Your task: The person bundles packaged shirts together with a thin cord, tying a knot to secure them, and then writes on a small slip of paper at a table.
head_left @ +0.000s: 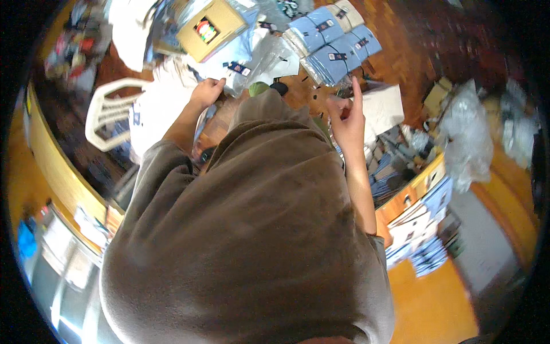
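Upper centre: my left hand (207,90) curls over a clear plastic bag (260,60); my right hand (348,114), forefinger raised, pinches something unclear. Folded blue shirts (335,43) stacked; others seemingly remain.

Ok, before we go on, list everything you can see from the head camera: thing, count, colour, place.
folded garments: a stack of several, count unclear, light blue, on the floor at top centre
cardboard box: one, tan, top left of centre
clear plastic bags: several, transparent, under and beside the left hand
plastic chair: one, white, at left
white sheet: one, behind the right hand
crumpled plastic wrap: one heap, clear, at right
wooden floor: brown parquet, top right
brown top: one, fills the centre
left hand: on the plastic bags
right hand: raised, forefinger up; holding something unclear
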### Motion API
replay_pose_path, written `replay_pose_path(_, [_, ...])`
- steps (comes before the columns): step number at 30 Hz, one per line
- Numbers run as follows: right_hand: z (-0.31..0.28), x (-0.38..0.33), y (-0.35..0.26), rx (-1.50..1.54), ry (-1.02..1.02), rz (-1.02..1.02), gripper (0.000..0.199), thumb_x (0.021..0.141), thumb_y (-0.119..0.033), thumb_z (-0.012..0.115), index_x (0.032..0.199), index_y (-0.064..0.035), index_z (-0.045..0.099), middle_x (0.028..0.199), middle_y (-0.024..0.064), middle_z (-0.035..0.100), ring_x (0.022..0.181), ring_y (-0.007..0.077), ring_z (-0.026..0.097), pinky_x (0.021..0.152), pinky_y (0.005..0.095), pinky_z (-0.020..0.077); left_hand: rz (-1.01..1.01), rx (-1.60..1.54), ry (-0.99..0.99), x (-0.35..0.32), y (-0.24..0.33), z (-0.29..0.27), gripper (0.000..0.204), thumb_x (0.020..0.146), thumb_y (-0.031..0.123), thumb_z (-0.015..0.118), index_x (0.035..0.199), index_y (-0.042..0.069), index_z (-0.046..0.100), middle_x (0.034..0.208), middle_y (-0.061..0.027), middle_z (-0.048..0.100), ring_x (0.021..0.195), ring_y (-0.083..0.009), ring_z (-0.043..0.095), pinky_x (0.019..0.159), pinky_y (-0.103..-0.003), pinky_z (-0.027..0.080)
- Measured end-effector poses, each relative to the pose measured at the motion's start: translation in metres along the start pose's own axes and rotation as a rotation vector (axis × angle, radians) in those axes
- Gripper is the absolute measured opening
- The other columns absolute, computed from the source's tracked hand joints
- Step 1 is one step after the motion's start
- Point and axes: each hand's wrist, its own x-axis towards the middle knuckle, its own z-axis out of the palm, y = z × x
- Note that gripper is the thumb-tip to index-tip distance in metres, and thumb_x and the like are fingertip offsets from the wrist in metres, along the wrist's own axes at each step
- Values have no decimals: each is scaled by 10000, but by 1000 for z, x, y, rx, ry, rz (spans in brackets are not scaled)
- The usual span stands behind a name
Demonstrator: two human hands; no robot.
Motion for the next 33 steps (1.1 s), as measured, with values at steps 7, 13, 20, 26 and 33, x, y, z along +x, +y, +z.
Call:
replay_pose_path(7, [-10, 27, -17, 6, -94, -147, 876, 951, -125, 726, 1622, -21, 173, 837, 34, 692, 661, 77, 544, 628, 236, 465, 110, 207, -143, -61, -112, 157, 362, 1060, 294, 430, 1359, 192, 606, 1125, -276, 691, 984, -478, 683, 848, -535, 566])
replay_pose_path(13, [-13, 27, -7, 10, -167, -188, 896, 948, -155, 734, 1615, 4, 158, 841, 56, 668, 677, 112, 578, 668, 253, 490, -88, 0, -67, -98, -152, 236, 457, 1070, 432, 383, 1340, 158, 629, 1186, -330, 656, 1064, -491, 661, 924, -548, 540])
replay_pose_path(20, [-44, -17, 87, -384, -619, -4, 739, 925, -328, 761, 1547, -93, 439, 759, 104, 706, 736, 151, 658, 741, 317, 525, -452, -616, 372, -94, -87, 229, 761, 938, 616, 459, 1085, -88, 707, 1124, -425, 630, 1206, -495, 599, 1053, -514, 447])
replay_pose_path(26, [-47, -69, 110, -257, -661, -24, 749, 936, -311, 760, 1580, -152, 413, 644, 30, 614, 607, 83, 548, 609, 286, 483, -380, -717, 435, -164, -17, 268, 708, 939, 617, 449, 1006, -29, 730, 1018, -353, 688, 1080, -475, 664, 952, -507, 494])
replay_pose_path(33, [-54, -103, 122, -390, -685, -165, 641, 943, -219, 753, 1526, -133, 501, 597, 4, 518, 566, 75, 467, 580, 264, 450, -436, -545, 330, -195, -60, 391, 684, 972, 554, 479, 890, -85, 709, 988, -353, 688, 1017, -478, 686, 900, -509, 503])
